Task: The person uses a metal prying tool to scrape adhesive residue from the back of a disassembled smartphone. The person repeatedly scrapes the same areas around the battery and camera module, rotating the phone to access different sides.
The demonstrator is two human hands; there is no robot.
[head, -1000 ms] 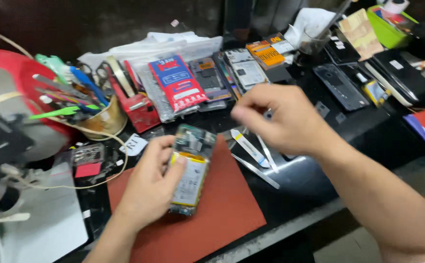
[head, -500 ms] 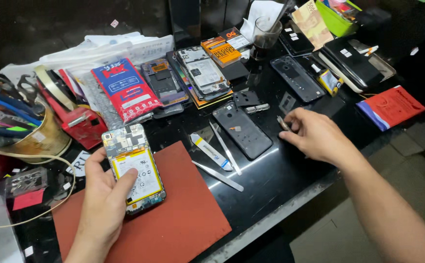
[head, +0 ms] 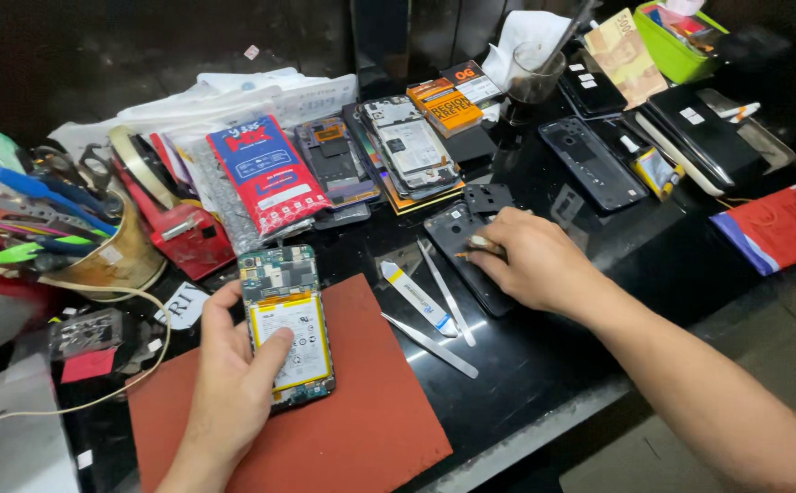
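Observation:
An opened phone [head: 287, 333] with a yellow-edged battery and bare circuit board lies on a red mat [head: 361, 429]. My left hand [head: 234, 383] grips it from the left, thumb laid across the battery. My right hand [head: 530, 260] rests on a black phone back cover [head: 448, 233] to the right of the mat, its fingers pinched on a small metal tool [head: 480, 245]. Between the two hands lie a white pry tool [head: 413, 295], tweezers [head: 446, 294] and a flat metal blade [head: 431, 345].
A tub of tools [head: 115, 260] and a red tape dispenser [head: 182, 236] stand at the left. A red-and-blue packet [head: 266, 178], stacked phone parts [head: 409, 151], a glass [head: 533, 80], a black phone frame [head: 594, 164] and a red wallet [head: 781, 228] crowd the back and right. The table edge runs along the front right.
My right hand has come back from the small parts at the right and settled on the black back cover with a small tool. My left hand stays on the opened phone.

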